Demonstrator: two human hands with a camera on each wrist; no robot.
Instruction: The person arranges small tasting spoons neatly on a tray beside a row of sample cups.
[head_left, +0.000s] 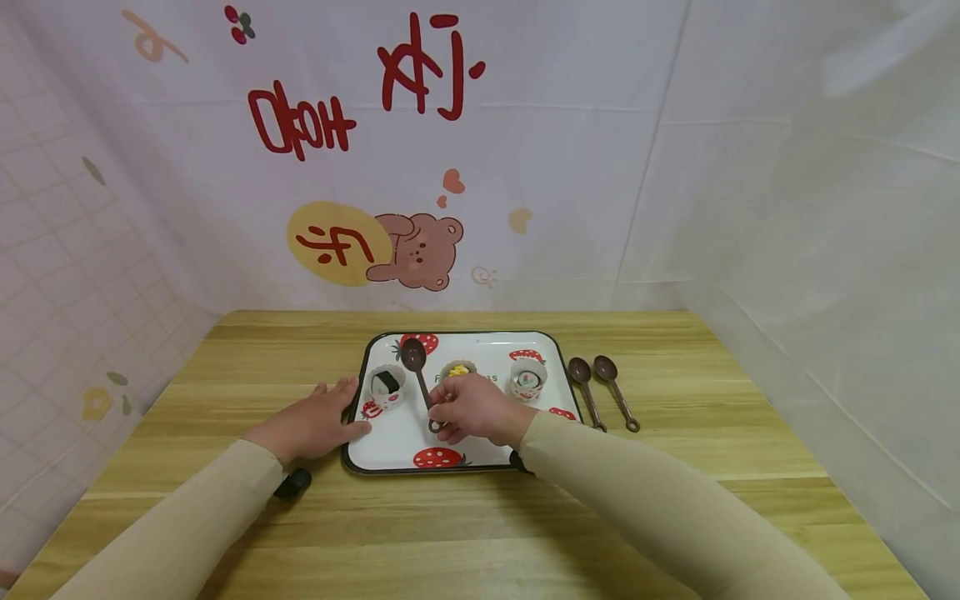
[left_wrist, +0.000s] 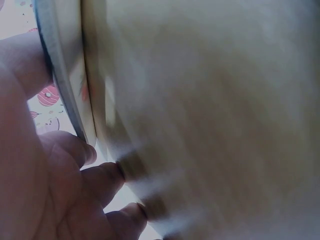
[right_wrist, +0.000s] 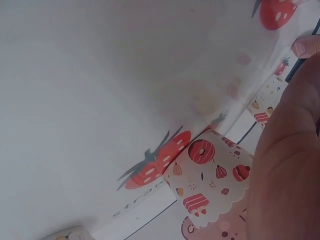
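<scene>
Got the brown spoon (head_left: 413, 356) pinched by its handle end in my right hand (head_left: 476, 407), bowl pointing away, over the strawberry tray (head_left: 390, 443) between the left cup (head_left: 388, 399) and the middle cup (head_left: 445, 372). My left hand's (head_left: 313, 423) at the tray's left edge, fingers spread, thumb over the rim. Two more spoons (head_left: 606, 367) lie right of the tray.

White printed cloth (head_left: 570, 167) behind a wood-grain table (head_left: 405, 533).
</scene>
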